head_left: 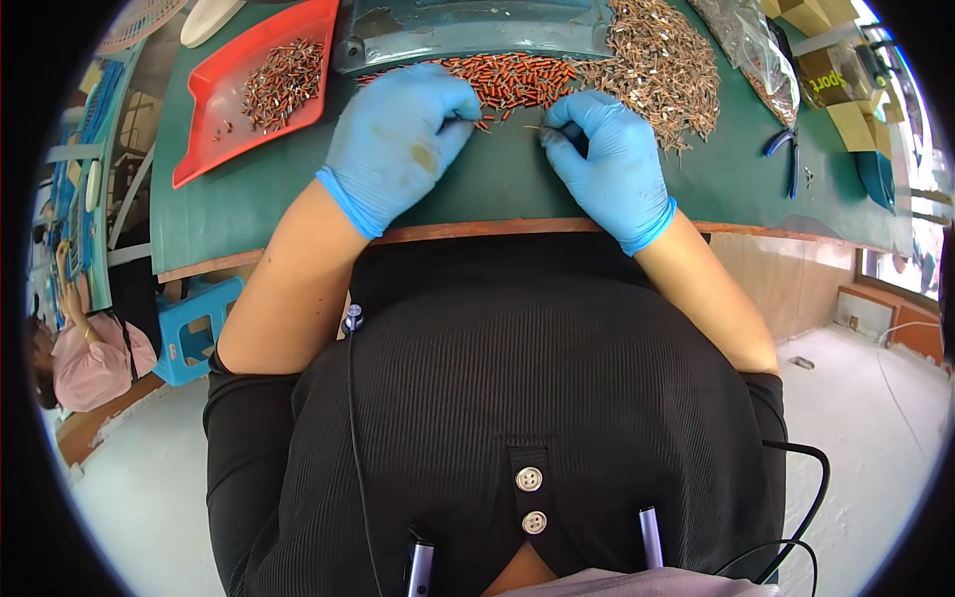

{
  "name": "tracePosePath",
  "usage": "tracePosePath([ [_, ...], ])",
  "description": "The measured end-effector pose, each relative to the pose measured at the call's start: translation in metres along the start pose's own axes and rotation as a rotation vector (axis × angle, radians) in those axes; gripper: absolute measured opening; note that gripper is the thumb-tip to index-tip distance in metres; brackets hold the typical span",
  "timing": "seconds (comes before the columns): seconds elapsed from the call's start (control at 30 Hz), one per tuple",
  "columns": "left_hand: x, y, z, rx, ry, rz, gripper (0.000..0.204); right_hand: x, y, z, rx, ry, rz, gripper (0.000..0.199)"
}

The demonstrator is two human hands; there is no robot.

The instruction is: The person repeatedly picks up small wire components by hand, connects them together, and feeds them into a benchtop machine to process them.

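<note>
Both my hands wear blue gloves over the near part of a green work table. My left hand (398,144) is closed, thumb and forefinger pinched together beside a few loose copper-red cylinders; whether a piece sits in that pinch is hidden. With thumb and forefinger, my right hand (612,164) grips a thin metal pin (532,127), which points toward the left hand. Just beyond the fingers lies a band of small copper-red cylinders (512,80). A large heap of thin brownish metal pins (667,65) spreads behind the right hand.
A red scoop-shaped tray (204,134) at the left holds more small metal parts. A grey-blue tray (477,30) lies at the back. On the right are blue-handled pliers (793,164), a plastic bag (751,50) and cardboard boxes (836,85). Another person (99,363) sits far left near a blue stool (194,328).
</note>
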State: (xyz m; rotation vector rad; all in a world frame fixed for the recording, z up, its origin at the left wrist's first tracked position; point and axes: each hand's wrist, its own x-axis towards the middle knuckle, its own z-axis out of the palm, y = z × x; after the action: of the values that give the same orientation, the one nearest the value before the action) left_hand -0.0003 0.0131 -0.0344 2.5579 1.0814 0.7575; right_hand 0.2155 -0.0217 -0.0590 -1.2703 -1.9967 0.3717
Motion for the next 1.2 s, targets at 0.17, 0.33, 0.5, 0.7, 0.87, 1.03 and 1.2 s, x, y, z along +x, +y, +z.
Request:
tracePosePath([
  [0.17,0.008,0.003,0.002,0.179,-0.052,0.011,0.009,0.002,0.002,0.002,0.069,0.013,0.061,0.007],
  [0.33,0.017,0.002,0.000,0.276,-0.219,0.004,0.008,0.003,0.005,0.000,0.037,-0.005,0.043,0.008],
  [0.5,0.020,-0.002,-0.007,0.122,-0.218,-0.022,0.007,0.002,0.001,-0.005,0.087,-0.021,0.068,0.008],
  [0.7,0.014,0.009,-0.012,-0.460,-0.117,-0.277,0.014,-0.006,-0.007,-0.006,0.340,-0.010,0.182,0.008],
  [0.87,0.006,0.024,-0.007,-0.791,0.027,-0.379,0.009,-0.006,-0.025,-0.004,0.636,0.001,0.024,0.016],
  [1.03,0.001,0.023,-0.011,-1.018,-0.052,-0.418,0.012,-0.002,-0.036,-0.008,0.481,0.093,-0.094,0.016],
  [1.2,-0.001,0.028,-0.009,-1.131,-0.010,-0.388,0.017,0.000,-0.040,-0.009,0.376,0.155,-0.190,0.018],
])
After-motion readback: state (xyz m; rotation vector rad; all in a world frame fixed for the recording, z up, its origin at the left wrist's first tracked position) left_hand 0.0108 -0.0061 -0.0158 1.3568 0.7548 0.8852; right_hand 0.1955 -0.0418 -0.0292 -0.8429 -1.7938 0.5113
